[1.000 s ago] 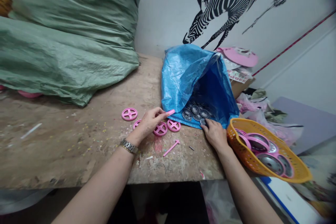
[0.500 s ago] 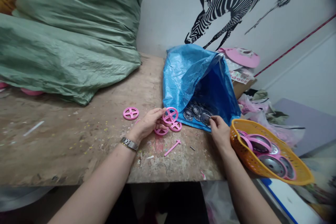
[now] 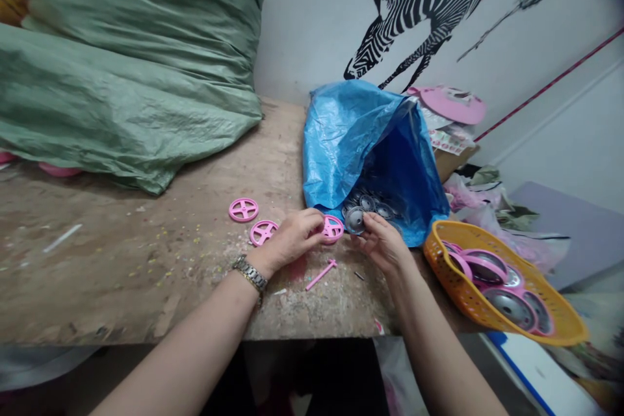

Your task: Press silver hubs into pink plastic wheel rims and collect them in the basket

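Note:
My left hand (image 3: pixel 295 237), with a metal watch at the wrist, is closed on a pink spoked wheel (image 3: pixel 333 229) just in front of the blue bag. Facing it, my right hand (image 3: pixel 383 240) pinches a grey disc (image 3: pixel 355 220) that looks like a hubcap. More grey discs (image 3: pixel 373 201) lie in the mouth of the blue bag (image 3: pixel 336 143). Left of my hands, one pink wheel (image 3: pixel 244 210) rests on the table, and another pink wheel (image 3: pixel 264 233) lies partly behind my left hand. A pink rod with a crosspiece (image 3: pixel 320 275) lies nearer me.
On the right stands an orange basket (image 3: pixel 448 279) holding several pink wheels with grey discs (image 3: pixel 509 309). A large green sack (image 3: pixel 146 78) covers the table's (image 3: pixel 146 273) back left. A small dark pin (image 3: pixel 359 276) lies near the rod. Plastic bags and scraps (image 3: pixel 511 227) pile up beyond the basket.
My right hand has drawn a grey disc out of the bag's mouth and moved left. My left hand has shifted right and lowered with the pink wheel, bringing both parts close together.

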